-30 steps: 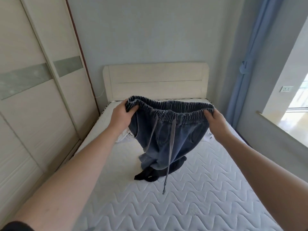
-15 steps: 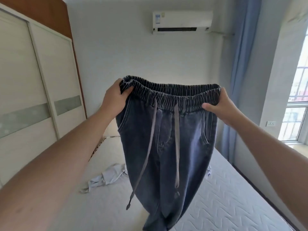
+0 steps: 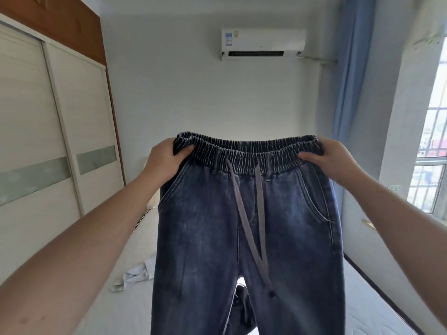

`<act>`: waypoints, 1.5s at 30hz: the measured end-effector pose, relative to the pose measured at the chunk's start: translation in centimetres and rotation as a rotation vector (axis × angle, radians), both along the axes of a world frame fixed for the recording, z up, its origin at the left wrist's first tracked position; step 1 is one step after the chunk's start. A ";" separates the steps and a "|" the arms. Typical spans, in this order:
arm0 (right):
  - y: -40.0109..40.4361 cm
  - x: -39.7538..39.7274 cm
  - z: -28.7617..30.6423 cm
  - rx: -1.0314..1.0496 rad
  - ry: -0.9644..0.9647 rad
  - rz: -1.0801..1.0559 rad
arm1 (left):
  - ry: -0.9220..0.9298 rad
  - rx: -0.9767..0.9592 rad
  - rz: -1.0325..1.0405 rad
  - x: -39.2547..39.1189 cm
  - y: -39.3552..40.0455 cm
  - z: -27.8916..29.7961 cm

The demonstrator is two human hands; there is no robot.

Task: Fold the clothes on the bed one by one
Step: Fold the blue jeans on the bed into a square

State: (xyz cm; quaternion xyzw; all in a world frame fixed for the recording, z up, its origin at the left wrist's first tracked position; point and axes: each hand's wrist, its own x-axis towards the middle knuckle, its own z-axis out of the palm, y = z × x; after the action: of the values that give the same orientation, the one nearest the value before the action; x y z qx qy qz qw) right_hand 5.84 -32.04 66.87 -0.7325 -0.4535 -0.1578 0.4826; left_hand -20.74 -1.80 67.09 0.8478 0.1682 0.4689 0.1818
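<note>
Dark blue jeans with an elastic waistband and a grey drawstring hang in the air in front of me, front side facing me, both legs dropping out of the bottom of the view. My left hand grips the left end of the waistband. My right hand grips the right end, thumb on the front. The waistband is stretched flat between them. Below lies the white mattress of the bed, mostly hidden behind the jeans. A crumpled pale garment lies on it at the left.
A sliding-door wardrobe lines the left side of the bed. A blue curtain and a window are on the right. An air conditioner hangs on the far wall. A dark garment shows between the jeans' legs.
Both hands have lifted the jeans from the bed up to chest height. The legs now hang straight and spread apart, and the view has tilted up toward the far wall.
</note>
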 end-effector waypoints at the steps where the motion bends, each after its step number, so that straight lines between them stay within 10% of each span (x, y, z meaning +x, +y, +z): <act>1: 0.0 0.2 -0.5 -0.009 0.013 0.009 | 0.022 -0.023 -0.005 -0.1 0.1 -0.6; 28: 0.4 0.8 -9.9 -0.558 -0.369 0.037 | 0.628 0.171 -0.092 -1.8 2.6 -9.7; 45: -0.6 -0.2 -12.4 -0.151 0.263 0.221 | 0.575 0.188 -0.119 -2.3 1.9 -10.7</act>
State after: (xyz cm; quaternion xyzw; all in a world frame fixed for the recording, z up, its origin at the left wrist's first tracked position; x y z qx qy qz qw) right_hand 5.62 -32.64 54.46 -0.7265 -0.4749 0.0279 0.4959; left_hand -23.07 0.11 56.43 0.9672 0.1187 0.2120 0.0747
